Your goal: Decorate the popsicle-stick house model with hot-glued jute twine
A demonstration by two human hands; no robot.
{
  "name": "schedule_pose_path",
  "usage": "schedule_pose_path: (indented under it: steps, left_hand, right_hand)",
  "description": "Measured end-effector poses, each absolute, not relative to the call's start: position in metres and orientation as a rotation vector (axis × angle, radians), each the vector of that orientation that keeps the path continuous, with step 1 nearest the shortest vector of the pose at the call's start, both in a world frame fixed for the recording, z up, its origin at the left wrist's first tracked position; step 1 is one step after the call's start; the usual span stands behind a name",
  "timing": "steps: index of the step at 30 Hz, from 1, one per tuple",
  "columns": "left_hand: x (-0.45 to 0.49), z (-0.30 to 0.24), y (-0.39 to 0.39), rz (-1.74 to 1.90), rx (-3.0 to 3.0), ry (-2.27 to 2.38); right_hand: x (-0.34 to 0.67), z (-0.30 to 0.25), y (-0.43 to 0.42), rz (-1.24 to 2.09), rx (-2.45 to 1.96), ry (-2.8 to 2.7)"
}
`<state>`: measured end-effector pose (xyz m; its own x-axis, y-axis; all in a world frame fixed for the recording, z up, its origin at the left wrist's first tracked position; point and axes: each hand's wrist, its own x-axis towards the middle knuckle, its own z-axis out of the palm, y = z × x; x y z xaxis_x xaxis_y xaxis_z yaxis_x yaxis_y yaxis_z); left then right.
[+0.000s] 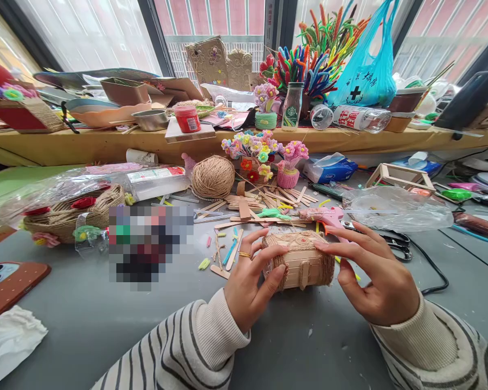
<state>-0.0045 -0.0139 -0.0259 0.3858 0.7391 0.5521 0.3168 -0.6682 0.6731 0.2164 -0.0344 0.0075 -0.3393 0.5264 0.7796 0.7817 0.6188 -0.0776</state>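
A small twine-wrapped craft-stick barrel lies on its side on the grey table, with twine bands around its ends and pale sticks along its front. My left hand grips its left end, thumb on the front and fingers over the top. Above the right end, my right hand has its fingers spread, the index fingertip at the top of the barrel and the thumb apart from it. A pink glue gun lies just behind the barrel. Black-handled scissors are partly hidden behind my right hand.
Loose craft sticks and pipe-cleaner scraps litter the table. Farther back stand a twine ball and pots of fuzzy flowers. A clear plastic bag and black cable lie right; a phone lies left.
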Motion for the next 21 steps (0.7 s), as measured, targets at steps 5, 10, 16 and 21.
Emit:
schedule_pose_path:
  steps: [5,10,16,21]
  left_hand:
    - [-0.0046,-0.0251,-0.0140,1.214,2.180,0.906]
    - [-0.0039,-0.0248,-0.0131,1.224,2.179,0.901]
    - [-0.0036,-0.0251,-0.0141,1.221,2.176,0.915]
    - [-0.0037,-0.0255,-0.0132,1.225,2.177,0.912]
  right_hand:
    - [0.2169,0.0077,-0.0340,-0.387,-1.023,-2.030]
    - [0.2166,0.0072,-0.0332,-0.376,-0.981,-2.059]
    - [0.2137,0.0086,-0.0331,-0.404,-0.956,-2.081]
    - [0.2092,0.0078,-0.0346,-0.374,-0.940,-2.090]
